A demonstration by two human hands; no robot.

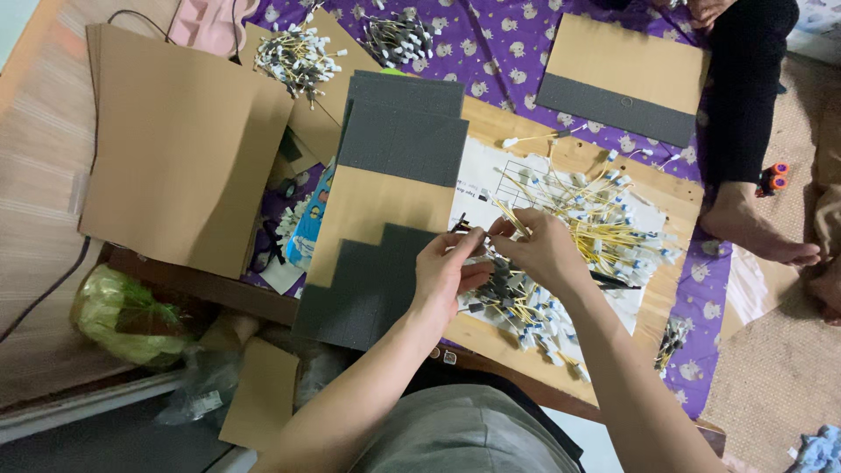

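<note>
Stack of plain brown cardboard sheets (180, 144), upper left of the frame, largest item present; flat, stiff, judged light, lying partly over the striped mat. Wooden board (674, 197), centre to right, served as the work surface over a purple patterned cloth (499, 44). Dark grey foam-faced cards (399, 131), overlapped in a stepped row from upper centre down to lower centre, each showing a brown band and a grey band; another such card (618, 79) lay apart at upper right. White printed paper sheet (491, 171) lay on the board beneath the loose stock. Heap of thin yellow wires with small white and blue end pieces (604, 219), right of centre, tangled; two further heaps (298, 57) at upper centre. Left hand (447, 271) and right hand (543, 250) met at frame centre, fingertips pinched together on one small wire piece (477, 235), held just above the paper beside the lowest grey card; both hands were closed in a fine pinch, not flat. The wire was judged very light, springy, easily bent and inclined to snag on its neighbours; best taken by the rigid end piece rather than mid-strand. Another person's bare foot (758, 236) rested at right, beside a small orange toy (773, 178).
</note>
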